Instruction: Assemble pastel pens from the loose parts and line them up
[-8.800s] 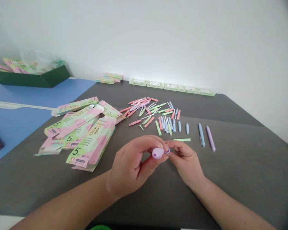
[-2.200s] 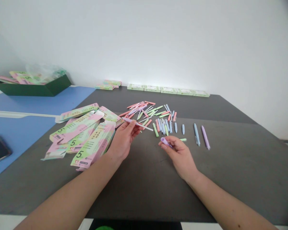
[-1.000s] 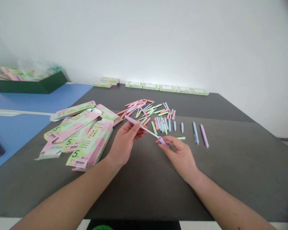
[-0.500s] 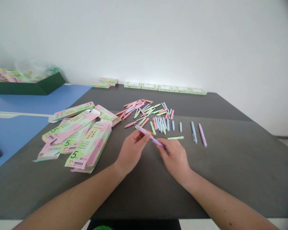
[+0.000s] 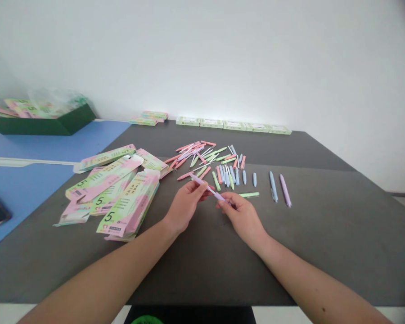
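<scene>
Lilac pen (image 5: 206,186) sits pinched in the fingers of left hand (image 5: 185,208) and right hand (image 5: 243,219). Table edge (image 5: 205,304) runs well below them; nearby cartons (image 5: 128,204) read 5.

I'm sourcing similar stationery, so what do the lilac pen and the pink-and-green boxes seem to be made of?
The lilac pen looks like moulded plastic with a smooth, soft sheen: its colour is even and shows no grain, though it is small in view. The boxes look like thin printed card, lightly glossy, judging by their flat panels, creased folds and printed text.
</scene>
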Demonstrator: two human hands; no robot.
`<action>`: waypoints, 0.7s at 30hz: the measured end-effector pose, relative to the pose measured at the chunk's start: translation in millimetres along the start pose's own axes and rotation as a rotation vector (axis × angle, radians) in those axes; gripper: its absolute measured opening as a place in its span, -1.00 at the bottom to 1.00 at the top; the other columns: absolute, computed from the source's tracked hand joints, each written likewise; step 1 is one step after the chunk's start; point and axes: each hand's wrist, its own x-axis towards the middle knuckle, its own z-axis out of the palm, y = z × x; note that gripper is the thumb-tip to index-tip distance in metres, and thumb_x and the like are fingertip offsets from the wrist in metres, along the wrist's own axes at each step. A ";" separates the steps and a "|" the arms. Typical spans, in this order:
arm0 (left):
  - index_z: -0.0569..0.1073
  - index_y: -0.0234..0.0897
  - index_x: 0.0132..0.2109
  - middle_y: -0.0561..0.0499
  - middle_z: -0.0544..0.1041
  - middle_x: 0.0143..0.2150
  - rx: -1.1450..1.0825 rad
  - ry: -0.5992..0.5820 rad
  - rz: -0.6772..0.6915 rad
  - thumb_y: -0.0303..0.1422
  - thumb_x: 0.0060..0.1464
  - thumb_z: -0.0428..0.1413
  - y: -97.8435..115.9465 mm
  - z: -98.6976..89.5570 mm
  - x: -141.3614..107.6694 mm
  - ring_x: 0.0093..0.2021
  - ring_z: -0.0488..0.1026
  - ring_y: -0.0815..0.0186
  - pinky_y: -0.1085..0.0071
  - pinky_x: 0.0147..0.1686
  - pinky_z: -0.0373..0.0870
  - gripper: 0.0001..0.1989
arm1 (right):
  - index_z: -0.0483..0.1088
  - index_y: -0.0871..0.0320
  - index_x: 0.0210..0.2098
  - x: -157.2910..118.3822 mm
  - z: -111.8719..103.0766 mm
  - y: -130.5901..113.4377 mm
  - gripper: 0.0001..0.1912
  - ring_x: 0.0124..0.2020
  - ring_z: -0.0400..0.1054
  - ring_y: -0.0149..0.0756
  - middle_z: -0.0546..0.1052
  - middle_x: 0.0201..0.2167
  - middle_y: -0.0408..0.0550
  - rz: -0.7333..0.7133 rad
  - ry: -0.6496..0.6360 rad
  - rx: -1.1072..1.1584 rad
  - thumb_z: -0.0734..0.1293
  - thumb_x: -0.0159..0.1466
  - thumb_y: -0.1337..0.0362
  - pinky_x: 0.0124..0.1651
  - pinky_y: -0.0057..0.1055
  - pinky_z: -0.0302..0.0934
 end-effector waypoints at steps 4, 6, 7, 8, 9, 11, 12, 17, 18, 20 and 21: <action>0.49 -0.33 -0.33 0.00 0.54 -0.34 -0.097 0.062 -0.051 -0.25 -0.03 0.17 -3.6 -7.3 10.7 -0.35 0.45 0.44 0.54 -0.33 0.31 -0.79 | 0.42 0.14 -0.23 4.6 -0.3 7.4 -0.76 -0.42 0.35 -0.34 0.54 -0.42 -0.13 0.080 -0.027 0.060 0.23 0.21 0.17 -0.32 -0.43 0.16; 0.49 -0.33 -0.32 0.02 0.53 -0.35 -0.165 0.108 -0.055 -0.29 -0.03 0.18 -2.4 -12.9 15.7 -0.38 0.44 0.48 0.57 -0.35 0.33 -0.83 | 0.42 0.15 -0.23 5.5 -1.5 10.4 -0.76 -0.43 0.35 -0.34 0.54 -0.42 -0.12 0.099 -0.032 0.048 0.23 0.20 0.17 -0.33 -0.42 0.16; 0.49 -0.33 -0.31 0.02 0.53 -0.36 -0.193 0.125 -0.062 -0.32 -0.02 0.18 -1.2 -16.0 17.9 -0.39 0.44 0.49 0.58 -0.36 0.34 -0.84 | 0.42 0.15 -0.23 5.6 -2.2 11.4 -0.75 -0.43 0.35 -0.34 0.54 -0.42 -0.11 0.108 -0.031 0.026 0.22 0.21 0.16 -0.33 -0.43 0.16; 0.49 -0.34 -0.30 0.02 0.52 -0.36 -0.213 0.137 -0.074 -0.34 -0.02 0.18 0.3 -19.1 19.9 -0.40 0.44 0.49 0.59 -0.37 0.34 -0.85 | 0.43 0.14 -0.24 5.6 -2.6 12.1 -0.75 -0.43 0.35 -0.33 0.54 -0.42 -0.12 0.115 -0.028 -0.013 0.21 0.21 0.16 -0.34 -0.43 0.16; 0.49 -0.35 -0.29 0.01 0.52 -0.37 -0.228 0.140 -0.089 -0.35 -0.02 0.18 2.0 -21.8 21.5 -0.40 0.44 0.50 0.60 -0.38 0.35 -0.85 | 0.44 0.13 -0.25 5.5 -2.5 12.6 -0.76 -0.42 0.36 -0.32 0.54 -0.42 -0.12 0.112 -0.030 -0.071 0.21 0.22 0.16 -0.34 -0.42 0.15; 0.49 -0.37 -0.30 -0.01 0.52 -0.38 -0.247 0.130 -0.111 -0.37 -0.02 0.18 4.7 -25.6 23.5 -0.41 0.45 0.49 0.61 -0.40 0.36 -0.86 | 0.46 0.12 -0.29 4.4 -0.3 13.1 -0.79 -0.36 0.37 -0.29 0.53 -0.40 -0.10 0.050 -0.036 -0.231 0.22 0.21 0.19 -0.30 -0.40 0.16; 0.48 -0.38 -0.31 -0.01 0.51 -0.38 -0.253 0.121 -0.115 -0.38 -0.03 0.18 5.5 -26.4 23.8 -0.41 0.45 0.49 0.61 -0.41 0.37 -0.86 | 0.47 0.12 -0.31 3.5 1.9 13.4 -0.80 -0.32 0.36 -0.27 0.51 -0.38 -0.08 -0.003 -0.038 -0.321 0.23 0.21 0.22 -0.25 -0.38 0.16; 0.47 -0.35 -0.33 0.00 0.51 -0.41 -0.248 0.054 -0.130 -0.37 -0.04 0.19 3.9 -23.2 20.5 -0.45 0.45 0.49 0.62 -0.45 0.37 -0.88 | 0.50 0.13 -0.30 -3.0 15.1 16.2 -0.81 -0.24 0.31 -0.20 0.44 -0.37 0.03 -0.170 -0.002 -0.676 0.25 0.22 0.26 -0.13 -0.32 0.16; 0.47 -0.35 -0.34 0.00 0.51 -0.41 -0.242 0.034 -0.135 -0.36 -0.04 0.19 3.2 -22.3 19.5 -0.45 0.45 0.49 0.62 -0.45 0.36 -0.87 | 0.50 0.14 -0.29 -3.4 15.3 16.7 -0.81 -0.24 0.30 -0.20 0.43 -0.37 0.05 -0.176 0.015 -0.700 0.25 0.22 0.25 -0.13 -0.31 0.16; 0.48 -0.36 -0.35 -0.01 0.52 -0.39 -0.213 0.003 -0.142 -0.33 -0.04 0.19 2.3 -20.9 17.9 -0.44 0.45 0.49 0.62 -0.45 0.35 -0.85 | 0.49 0.16 -0.25 -2.0 11.6 16.0 -0.78 -0.22 0.31 -0.19 0.45 -0.33 0.07 -0.190 0.060 -0.661 0.24 0.24 0.25 -0.11 -0.30 0.16; 0.48 -0.36 -0.36 -0.02 0.52 -0.38 -0.188 -0.008 -0.142 -0.31 -0.05 0.20 2.2 -20.4 17.2 -0.43 0.44 0.49 0.62 -0.44 0.34 -0.83 | 0.48 0.18 -0.22 -0.2 7.9 14.2 -0.76 -0.21 0.32 -0.19 0.46 -0.30 0.08 -0.193 0.088 -0.600 0.21 0.25 0.25 -0.10 -0.30 0.16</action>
